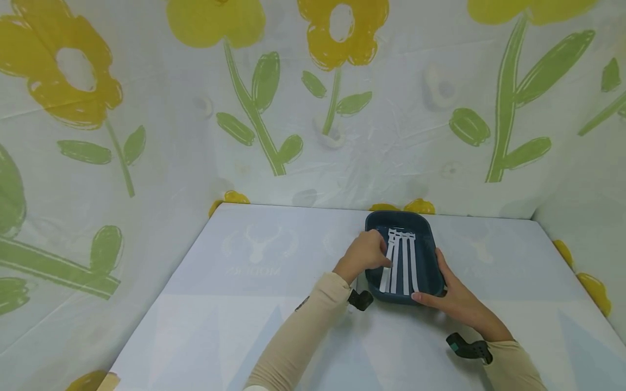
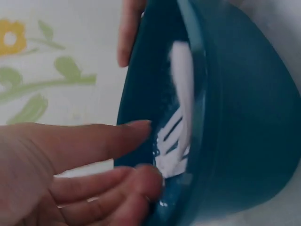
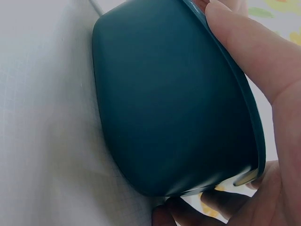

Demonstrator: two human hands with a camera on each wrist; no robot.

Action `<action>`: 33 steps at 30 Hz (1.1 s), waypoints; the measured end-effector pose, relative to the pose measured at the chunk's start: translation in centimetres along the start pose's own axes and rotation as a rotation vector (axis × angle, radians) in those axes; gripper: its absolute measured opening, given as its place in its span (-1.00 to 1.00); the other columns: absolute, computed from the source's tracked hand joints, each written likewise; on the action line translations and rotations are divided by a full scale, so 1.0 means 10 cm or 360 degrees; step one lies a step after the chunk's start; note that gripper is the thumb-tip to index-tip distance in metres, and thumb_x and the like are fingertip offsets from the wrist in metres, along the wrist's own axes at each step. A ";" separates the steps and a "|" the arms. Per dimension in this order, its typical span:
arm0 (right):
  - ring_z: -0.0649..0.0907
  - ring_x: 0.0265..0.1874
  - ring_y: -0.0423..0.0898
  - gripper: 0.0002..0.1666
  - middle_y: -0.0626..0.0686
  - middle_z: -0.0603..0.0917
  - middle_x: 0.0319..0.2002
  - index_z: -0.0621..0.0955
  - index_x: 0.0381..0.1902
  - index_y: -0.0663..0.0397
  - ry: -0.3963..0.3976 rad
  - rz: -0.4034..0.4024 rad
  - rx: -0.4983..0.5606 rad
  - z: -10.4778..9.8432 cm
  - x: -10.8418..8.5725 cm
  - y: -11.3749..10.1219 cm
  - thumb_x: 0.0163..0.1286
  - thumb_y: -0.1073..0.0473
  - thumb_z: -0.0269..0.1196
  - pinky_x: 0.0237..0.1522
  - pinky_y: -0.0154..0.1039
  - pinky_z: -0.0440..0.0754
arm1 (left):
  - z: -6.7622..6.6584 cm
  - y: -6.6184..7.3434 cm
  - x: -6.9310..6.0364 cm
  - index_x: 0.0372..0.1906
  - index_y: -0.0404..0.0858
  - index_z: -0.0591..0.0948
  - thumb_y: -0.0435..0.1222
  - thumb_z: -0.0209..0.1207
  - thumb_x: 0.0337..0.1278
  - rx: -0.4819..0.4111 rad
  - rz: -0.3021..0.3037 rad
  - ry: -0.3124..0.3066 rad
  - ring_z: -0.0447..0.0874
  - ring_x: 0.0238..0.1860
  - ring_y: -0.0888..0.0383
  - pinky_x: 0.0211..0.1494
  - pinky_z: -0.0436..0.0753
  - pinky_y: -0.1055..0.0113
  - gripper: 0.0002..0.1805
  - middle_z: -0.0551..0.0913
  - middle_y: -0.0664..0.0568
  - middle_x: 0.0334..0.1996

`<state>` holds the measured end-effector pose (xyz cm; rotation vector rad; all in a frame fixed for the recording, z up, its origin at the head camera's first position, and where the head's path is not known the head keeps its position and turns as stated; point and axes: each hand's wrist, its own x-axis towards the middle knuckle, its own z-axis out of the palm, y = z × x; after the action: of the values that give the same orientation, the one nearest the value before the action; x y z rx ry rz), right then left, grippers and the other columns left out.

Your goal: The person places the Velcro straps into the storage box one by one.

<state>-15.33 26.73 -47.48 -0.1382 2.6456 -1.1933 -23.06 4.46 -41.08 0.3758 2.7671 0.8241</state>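
Observation:
A dark teal rectangular dish point(image 1: 430, 266) with rounded corners stands on the table. Several flat white strips point(image 1: 405, 263) lie lengthwise in it, side by side, their notched, wider ends at the far side. My left hand point(image 1: 364, 255) reaches over the dish's left rim beside the leftmost strip. In the left wrist view its thumb and fingers are apart, with nothing between them, close to the blurred white strips point(image 2: 182, 94). My right hand point(image 1: 457, 298) holds the dish's near right corner, thumb on the rim and fingers along the outer side point(image 3: 174, 103).
The white table point(image 1: 235, 315) bears faint printed patterns and ends at a flower-print cloth point(image 1: 381, 163) behind the dish. The same cloth hangs at both sides. A dark band point(image 1: 361, 300) is on the left wrist, another point(image 1: 469, 347) on the right.

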 end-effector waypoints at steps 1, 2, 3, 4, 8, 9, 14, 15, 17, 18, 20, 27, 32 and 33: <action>-0.02 0.56 0.59 0.54 0.41 -0.30 0.65 -0.52 0.63 -0.10 0.0003 0.0001 0.0000 0.00 0.00 0.00 0.29 -0.23 0.42 0.41 0.60 0.12 | 0.01 0.02 -0.01 -0.21 -0.22 0.77 -0.20 0.58 -0.02 0.0068 0.0011 -0.0007 0.61 -0.39 0.21 -0.35 0.64 0.39 -0.71 0.77 0.06 -0.28; -0.02 0.56 0.59 0.54 0.41 -0.30 0.65 -0.52 0.63 -0.10 0.0006 -0.0002 0.0001 0.00 0.00 0.00 0.29 -0.23 0.42 0.41 0.60 0.12 | 0.02 0.05 -0.02 -0.23 -0.22 0.76 -0.19 0.59 -0.03 0.0122 0.0014 -0.0014 0.60 -0.41 0.20 -0.38 0.62 0.40 -0.70 0.75 0.07 -0.31; -0.02 0.56 0.59 0.54 0.41 -0.30 0.65 -0.52 0.63 -0.09 0.0009 -0.0005 0.0002 0.00 0.00 -0.01 0.28 -0.23 0.42 0.41 0.60 0.12 | 0.02 0.07 -0.03 -0.24 -0.22 0.76 -0.19 0.59 -0.04 0.0160 0.0016 -0.0021 0.60 -0.43 0.19 -0.40 0.60 0.39 -0.70 0.75 0.07 -0.33; -0.02 0.56 0.59 0.54 0.41 -0.30 0.65 -0.52 0.63 -0.09 0.0010 -0.0009 0.0002 0.00 0.00 -0.01 0.29 -0.22 0.42 0.41 0.61 0.11 | 0.03 0.09 -0.04 -0.24 -0.21 0.76 -0.19 0.59 -0.05 0.0190 0.0011 -0.0029 0.60 -0.44 0.19 -0.40 0.61 0.40 -0.70 0.75 0.08 -0.34; -0.02 0.56 0.58 0.53 0.41 -0.28 0.66 -0.51 0.64 -0.10 0.0014 -0.0024 0.0007 0.00 0.00 0.00 0.29 -0.21 0.42 0.41 0.61 0.12 | 0.05 0.16 -0.06 -0.17 -0.21 0.75 -0.22 0.59 -0.04 0.0270 0.0012 -0.0037 0.61 -0.43 0.21 -0.37 0.64 0.40 -0.68 0.78 0.07 -0.27; -0.02 0.56 0.58 0.53 0.40 -0.28 0.66 -0.51 0.64 -0.11 0.0014 -0.0027 0.0011 -0.01 0.00 0.00 0.29 -0.21 0.42 0.41 0.61 0.11 | 0.06 0.17 -0.06 -0.18 -0.21 0.76 -0.23 0.58 -0.04 0.0291 0.0020 -0.0036 0.62 -0.44 0.22 -0.38 0.64 0.40 -0.69 0.79 0.08 -0.27; -0.03 0.56 0.59 0.53 0.40 -0.29 0.66 -0.51 0.64 -0.13 0.0011 -0.0024 0.0018 -0.01 -0.01 0.01 0.28 -0.21 0.43 0.41 0.61 0.11 | 0.13 0.18 -0.03 -0.29 -0.22 0.74 -0.28 0.56 -0.03 0.0358 0.0062 -0.0023 0.55 -0.56 0.24 -0.52 0.54 0.43 -0.78 0.76 0.09 -0.44; -0.03 0.56 0.59 0.53 0.40 -0.29 0.66 -0.51 0.64 -0.13 0.0010 -0.0025 0.0021 -0.01 -0.01 0.01 0.28 -0.20 0.43 0.41 0.61 0.11 | 0.15 0.18 -0.03 -0.31 -0.22 0.74 -0.29 0.56 -0.03 0.0356 0.0061 -0.0019 0.53 -0.58 0.24 -0.54 0.52 0.44 -0.79 0.75 0.10 -0.47; -0.03 0.56 0.59 0.54 0.40 -0.28 0.65 -0.50 0.64 -0.13 0.0012 -0.0021 0.0020 -0.01 -0.01 0.01 0.28 -0.21 0.43 0.41 0.61 0.11 | 0.18 0.18 -0.01 -0.32 -0.23 0.74 -0.32 0.54 -0.02 0.0349 0.0056 -0.0004 0.51 -0.60 0.24 -0.57 0.49 0.44 -0.81 0.73 0.09 -0.50; -0.03 0.56 0.59 0.53 0.41 -0.28 0.65 -0.50 0.64 -0.13 0.0012 -0.0021 0.0022 -0.01 -0.01 0.02 0.28 -0.21 0.43 0.41 0.61 0.10 | 0.19 0.18 0.00 -0.31 -0.23 0.74 -0.33 0.53 0.00 0.0340 0.0052 0.0001 0.50 -0.61 0.24 -0.58 0.48 0.44 -0.82 0.73 0.09 -0.51; -0.04 0.56 0.59 0.53 0.40 -0.29 0.66 -0.50 0.64 -0.13 0.0010 -0.0019 0.0023 -0.01 0.00 0.02 0.28 -0.20 0.43 0.41 0.61 0.09 | 0.21 0.18 0.02 -0.29 -0.24 0.74 -0.34 0.51 0.02 0.0328 0.0039 0.0012 0.50 -0.62 0.23 -0.59 0.47 0.44 -0.84 0.73 0.07 -0.51; -0.05 0.57 0.58 0.54 0.39 -0.30 0.66 -0.51 0.64 -0.15 0.0008 0.0006 0.0007 -0.01 0.00 0.03 0.27 -0.23 0.43 0.41 0.61 0.10 | 0.23 0.16 0.07 -0.13 -0.22 0.74 -0.29 0.51 0.07 0.0274 -0.0002 0.0038 0.60 -0.44 0.24 -0.39 0.63 0.45 -0.74 0.80 0.06 -0.23; -0.05 0.57 0.58 0.54 0.39 -0.30 0.66 -0.50 0.64 -0.14 0.0009 0.0005 0.0004 -0.01 0.00 0.02 0.27 -0.23 0.43 0.42 0.60 0.10 | 0.24 0.16 0.09 -0.02 -0.19 0.75 -0.25 0.50 0.12 0.0285 -0.0016 0.0020 0.64 -0.38 0.23 -0.27 0.71 0.42 -0.68 0.81 0.07 -0.11; -0.04 0.57 0.58 0.54 0.39 -0.30 0.66 -0.50 0.64 -0.14 0.0007 0.0007 -0.0002 -0.01 0.00 0.02 0.27 -0.24 0.43 0.42 0.60 0.11 | 0.25 0.16 0.09 0.00 -0.18 0.75 -0.24 0.49 0.14 0.0291 -0.0014 0.0018 0.64 -0.38 0.23 -0.25 0.72 0.42 -0.68 0.81 0.07 -0.09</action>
<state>-15.38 26.96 -47.54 -0.1301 2.6489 -1.1923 -22.90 7.30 -42.30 0.3917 2.8610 0.5736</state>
